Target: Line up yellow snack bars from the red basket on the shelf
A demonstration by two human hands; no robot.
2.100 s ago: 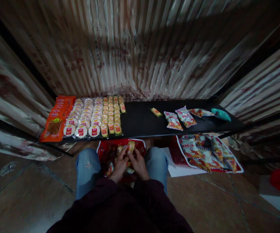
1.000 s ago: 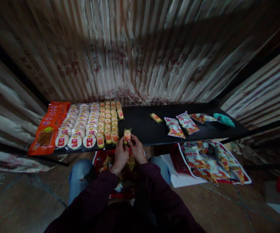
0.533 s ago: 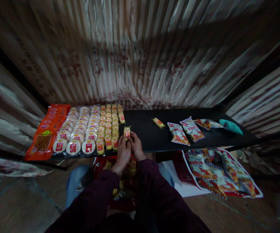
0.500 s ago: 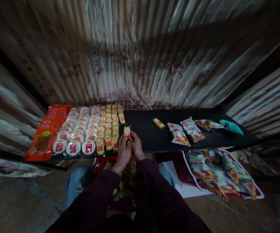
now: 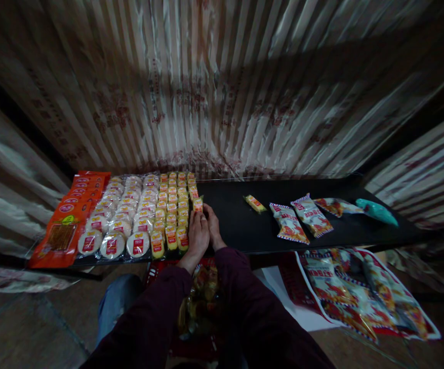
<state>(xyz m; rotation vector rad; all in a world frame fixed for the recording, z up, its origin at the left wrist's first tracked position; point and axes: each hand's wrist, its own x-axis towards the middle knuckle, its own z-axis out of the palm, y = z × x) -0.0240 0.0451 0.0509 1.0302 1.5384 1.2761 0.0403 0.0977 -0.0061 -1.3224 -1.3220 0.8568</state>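
Both hands are together at the right edge of the yellow snack rows. My left hand (image 5: 198, 237) and my right hand (image 5: 213, 226) hold a small yellow wrapped snack (image 5: 198, 205) by its near end, fingers closed round it. Its far end lies close to the snack in the rightmost column (image 5: 193, 192). To the left stand full columns of yellow snacks (image 5: 171, 237), then round white wrapped crackers (image 5: 113, 245) and orange packets (image 5: 66, 225). A single yellow snack (image 5: 255, 203) lies apart, farther right on the black shelf (image 5: 233, 220).
White-and-red bags (image 5: 289, 223) and a teal packet (image 5: 377, 211) lie on the shelf's right part. Below are a red-and-white basket of bags (image 5: 433, 328) and a red basket with yellow snacks (image 5: 202, 300) between the legs. Striped sheeting (image 5: 214, 87) hangs behind.
The hands and the held snack have moved away from the shelf's front edge, closer to the snack in the rightmost column. The camera view has shifted slightly.
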